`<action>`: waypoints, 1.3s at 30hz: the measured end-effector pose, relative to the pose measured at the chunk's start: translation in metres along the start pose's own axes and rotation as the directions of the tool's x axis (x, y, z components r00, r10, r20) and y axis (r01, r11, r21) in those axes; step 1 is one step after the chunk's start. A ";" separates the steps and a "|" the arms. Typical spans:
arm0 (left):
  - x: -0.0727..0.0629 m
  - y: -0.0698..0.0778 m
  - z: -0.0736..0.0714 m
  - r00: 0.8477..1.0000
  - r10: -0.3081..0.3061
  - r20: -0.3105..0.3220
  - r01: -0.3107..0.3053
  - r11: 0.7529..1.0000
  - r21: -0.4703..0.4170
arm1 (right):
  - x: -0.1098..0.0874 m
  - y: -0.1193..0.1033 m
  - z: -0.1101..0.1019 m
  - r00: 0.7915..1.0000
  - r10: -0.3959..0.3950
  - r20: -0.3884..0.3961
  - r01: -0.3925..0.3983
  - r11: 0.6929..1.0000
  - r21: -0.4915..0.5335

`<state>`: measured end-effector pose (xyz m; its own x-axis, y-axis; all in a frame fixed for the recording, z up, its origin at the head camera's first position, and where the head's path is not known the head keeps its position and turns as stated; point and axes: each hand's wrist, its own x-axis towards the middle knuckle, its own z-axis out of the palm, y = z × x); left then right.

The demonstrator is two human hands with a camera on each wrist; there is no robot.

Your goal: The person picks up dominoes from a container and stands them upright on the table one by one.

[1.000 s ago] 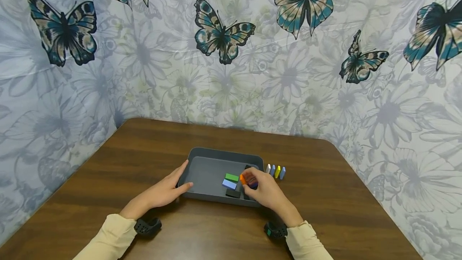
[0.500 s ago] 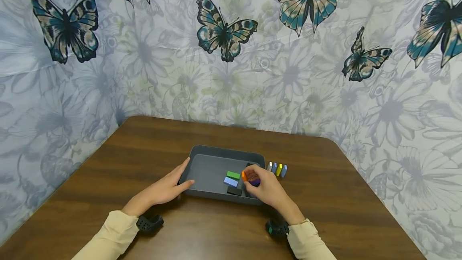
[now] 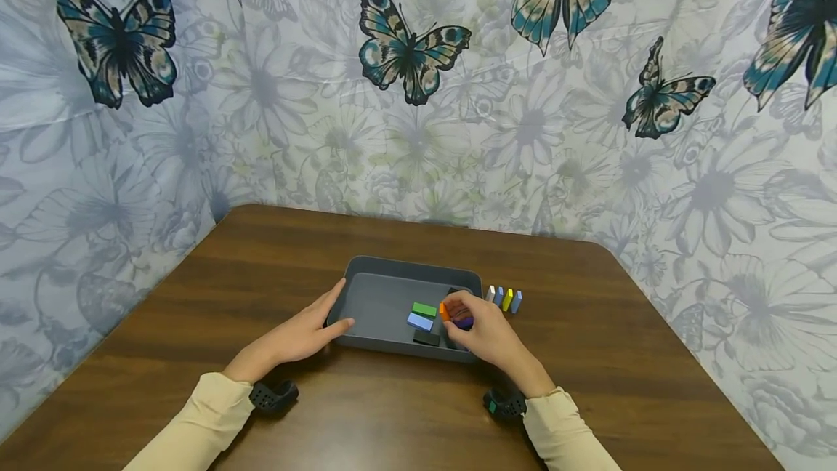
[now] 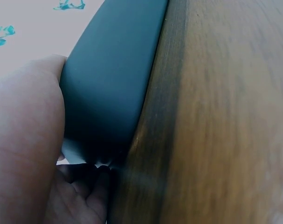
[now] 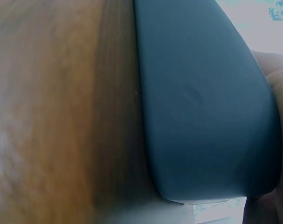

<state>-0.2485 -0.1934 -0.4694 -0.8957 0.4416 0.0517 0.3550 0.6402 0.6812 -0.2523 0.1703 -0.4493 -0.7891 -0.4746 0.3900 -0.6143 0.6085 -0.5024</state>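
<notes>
grey tray point(image 3: 379, 304) | rectangular, shallow, flat | orange block point(image 3: 442, 312) | tray's right end, partly hidden

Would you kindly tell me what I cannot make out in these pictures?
Orange block, head view: partly hidden by the right hand.
Purple piece, head view: partly covered by the same hand.
Green block, both wrist views: hidden behind the tray wall.
Far-right butterfly, head view: cut off by the right edge.
</notes>
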 end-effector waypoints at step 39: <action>0.000 0.008 0.001 1.000 -0.012 0.003 0.012 1.000 0.008 | -0.003 0.006 -0.002 1.000 -0.015 0.004 0.015 1.000 0.001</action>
<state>-0.2459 -0.1878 -0.4649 -0.8991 0.4358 0.0414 0.3465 0.6506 0.6757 -0.2531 0.1769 -0.4515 -0.7798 -0.4861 0.3945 -0.6260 0.6009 -0.4970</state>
